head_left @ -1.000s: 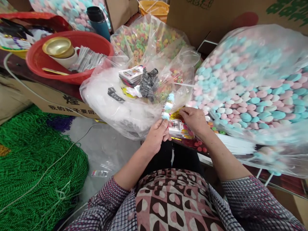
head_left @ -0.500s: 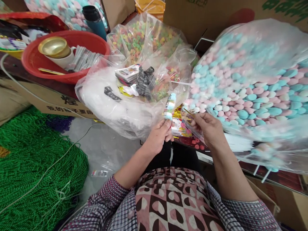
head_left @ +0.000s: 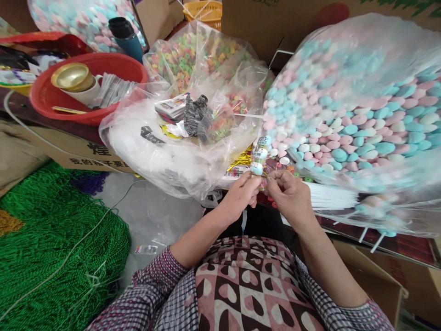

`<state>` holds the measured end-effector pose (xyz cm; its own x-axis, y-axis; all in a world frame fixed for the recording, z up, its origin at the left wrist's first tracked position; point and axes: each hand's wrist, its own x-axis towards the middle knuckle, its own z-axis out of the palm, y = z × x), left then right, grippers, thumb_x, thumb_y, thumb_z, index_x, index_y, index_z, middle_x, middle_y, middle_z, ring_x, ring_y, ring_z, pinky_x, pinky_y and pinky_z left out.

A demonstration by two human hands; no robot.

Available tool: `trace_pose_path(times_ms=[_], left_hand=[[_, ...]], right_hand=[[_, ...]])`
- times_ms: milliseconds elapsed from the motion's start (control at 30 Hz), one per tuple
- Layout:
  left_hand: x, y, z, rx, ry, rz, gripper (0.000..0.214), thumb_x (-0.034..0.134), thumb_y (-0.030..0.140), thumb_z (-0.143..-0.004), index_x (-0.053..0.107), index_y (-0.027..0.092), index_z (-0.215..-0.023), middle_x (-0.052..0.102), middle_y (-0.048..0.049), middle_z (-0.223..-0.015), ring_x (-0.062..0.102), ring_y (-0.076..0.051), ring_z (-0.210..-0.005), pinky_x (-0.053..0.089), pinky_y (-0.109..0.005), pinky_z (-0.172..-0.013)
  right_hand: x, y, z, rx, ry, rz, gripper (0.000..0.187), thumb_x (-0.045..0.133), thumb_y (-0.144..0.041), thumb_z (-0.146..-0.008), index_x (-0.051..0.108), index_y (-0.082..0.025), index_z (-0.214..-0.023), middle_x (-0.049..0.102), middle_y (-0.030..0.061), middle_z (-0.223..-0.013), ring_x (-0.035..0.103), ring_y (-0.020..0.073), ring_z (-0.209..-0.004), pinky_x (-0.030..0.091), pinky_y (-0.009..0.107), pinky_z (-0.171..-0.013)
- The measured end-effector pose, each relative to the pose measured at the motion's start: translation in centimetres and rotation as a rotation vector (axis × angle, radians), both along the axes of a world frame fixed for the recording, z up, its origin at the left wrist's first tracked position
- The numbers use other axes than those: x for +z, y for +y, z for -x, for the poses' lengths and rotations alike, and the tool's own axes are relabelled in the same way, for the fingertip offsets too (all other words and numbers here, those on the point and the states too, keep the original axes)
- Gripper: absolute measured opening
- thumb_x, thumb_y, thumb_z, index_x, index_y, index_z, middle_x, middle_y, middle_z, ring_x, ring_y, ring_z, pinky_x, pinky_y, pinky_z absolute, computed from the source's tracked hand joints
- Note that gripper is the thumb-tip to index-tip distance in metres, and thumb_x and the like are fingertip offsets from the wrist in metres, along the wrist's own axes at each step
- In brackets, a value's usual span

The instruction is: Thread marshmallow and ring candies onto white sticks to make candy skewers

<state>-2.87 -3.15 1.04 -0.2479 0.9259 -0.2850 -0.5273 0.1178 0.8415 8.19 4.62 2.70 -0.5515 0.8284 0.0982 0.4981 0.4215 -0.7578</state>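
Centrally, an upright, slightly tilted stack of pale blue and white candy in a clear printed wrapper (head_left: 259, 154) stands above the person's two hands, near the table's front edge. The left hand (head_left: 244, 191) is closed around its lower end. Beside it, the right hand (head_left: 287, 191) has thumb and forefinger pinched together on a thin, shiny gold strip (head_left: 264, 174) at the wrapper's base. Just left of the candy lies a bundle of similar gold strips (head_left: 241, 160). To the right, a bulging clear plastic bag of pink, blue and white candies (head_left: 361, 124) sits behind a row of slim white sticks (head_left: 332, 195). Leftward rests a clear bag with soft white contents (head_left: 127, 138); beyond it are a round red plastic basin (head_left: 41, 99) and, lower, a heap of glossy green strands (head_left: 62, 248).
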Motion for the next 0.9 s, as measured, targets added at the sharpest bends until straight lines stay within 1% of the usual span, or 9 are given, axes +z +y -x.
trace_pose_path(times_ms=[133, 233, 367, 433, 500, 600, 667, 833, 900], left_hand=[[-0.1, 0.0, -0.5, 0.04, -0.045, -0.036, 0.028, 0.05, 0.044, -0.09, 0.04, 0.021, -0.076, 0.028, 0.0101, -0.055, 0.028, -0.005, -0.043, 0.031, -0.019, -0.044], [-0.2, 0.1, -0.6, 0.036, -0.011, -0.017, 0.028, 0.048, 0.044, -0.091, 0.04, 0.021, -0.075, 0.028, 0.0099, -0.054, 0.028, -0.006, -0.043, 0.03, -0.02, -0.043], [-0.3, 0.0, -0.7, 0.006, 0.08, -0.001, 0.028, 0.046, 0.045, -0.092, 0.042, 0.022, -0.077, 0.031, 0.0093, -0.053, 0.033, -0.007, -0.043, 0.032, -0.021, -0.044], [-0.3, -0.1, -0.8, 0.02, 0.078, 0.007, 0.027, 0.047, 0.044, -0.091, 0.041, 0.022, -0.076, 0.03, 0.0095, -0.052, 0.032, -0.007, -0.043, 0.031, -0.021, -0.044], [-0.2, 0.0, -0.8, 0.051, 0.025, 0.025, 0.027, 0.05, 0.041, -0.088, 0.039, 0.022, -0.072, 0.029, 0.0096, -0.051, 0.029, -0.006, -0.042, 0.029, -0.02, -0.043], [0.2, 0.0, -0.9, 0.091, -0.084, 0.066, 0.025, 0.052, 0.034, -0.082, 0.037, 0.021, -0.067, 0.028, 0.0096, -0.051, 0.026, -0.005, -0.04, 0.026, -0.019, -0.041], [0.6, 0.1, -0.9, 0.085, -0.148, 0.086, 0.021, 0.05, 0.03, -0.079, 0.038, 0.021, -0.065, 0.027, 0.0096, -0.05, 0.024, -0.004, -0.039, 0.025, -0.019, -0.041], [1.0, -0.2, -0.7, -0.046, -0.241, 0.072, 0.016, 0.047, 0.029, -0.078, 0.046, 0.019, -0.065, 0.024, 0.01, -0.047, 0.022, -0.004, -0.036, 0.023, -0.018, -0.038], [1.0, -0.4, -0.4, -0.122, -0.269, 0.072, 0.017, 0.046, 0.028, -0.079, 0.048, 0.019, -0.065, 0.023, 0.01, -0.046, 0.02, -0.004, -0.034, 0.023, -0.018, -0.037]], right_hand=[[-0.3, -0.3, -0.1, -0.028, -0.014, -0.06, 0.012, 0.055, -0.03, -0.085, 0.058, -0.022, -0.077, 0.059, -0.004, -0.054, 0.051, 0.0131, -0.047, 0.04, 0.027, -0.053], [-0.4, -0.4, -0.4, -0.016, 0.004, -0.064, 0.015, 0.053, -0.033, -0.088, 0.061, -0.022, -0.081, 0.061, -0.0034, -0.056, 0.053, 0.0133, -0.047, 0.041, 0.026, -0.053], [-0.1, -0.5, -0.5, 0.007, -0.017, -0.144, 0.014, 0.054, -0.031, -0.088, 0.063, -0.021, -0.082, 0.061, -0.0028, -0.057, 0.053, 0.0132, -0.048, 0.042, 0.026, -0.055], [0.0, -0.6, -0.5, 0.003, -0.021, -0.155, 0.015, 0.054, -0.031, -0.088, 0.063, -0.021, -0.082, 0.062, -0.0024, -0.058, 0.053, 0.0133, -0.049, 0.042, 0.026, -0.056], [0.2, -0.7, -0.4, 0.011, -0.003, -0.102, 0.017, 0.054, -0.033, -0.088, 0.064, -0.021, -0.084, 0.061, -0.0024, -0.058, 0.053, 0.0132, -0.049, 0.042, 0.026, -0.055], [0.0, -0.7, -0.5, 0.034, 0.061, 0.043, 0.021, 0.055, -0.038, -0.09, 0.065, -0.02, -0.088, 0.06, -0.003, -0.057, 0.053, 0.0131, -0.049, 0.041, 0.025, -0.052], [-0.2, -0.6, -0.7, 0.037, 0.112, 0.133, 0.022, 0.057, -0.041, -0.089, 0.065, -0.02, -0.086, 0.059, -0.0031, -0.056, 0.052, 0.0129, -0.05, 0.041, 0.025, -0.051], [-0.9, -0.5, -1.0, 0.02, 0.275, 0.406, 0.029, 0.068, -0.047, -0.082, 0.061, -0.02, -0.074, 0.053, -0.0042, -0.051, 0.043, 0.0103, -0.045, 0.035, 0.024, -0.044], [-0.9, -0.4, -1.2, 0.031, 0.32, 0.478, 0.032, 0.072, -0.049, -0.079, 0.061, -0.02, -0.07, 0.054, -0.0037, -0.051, 0.043, 0.0102, -0.045, 0.036, 0.024, -0.044]])
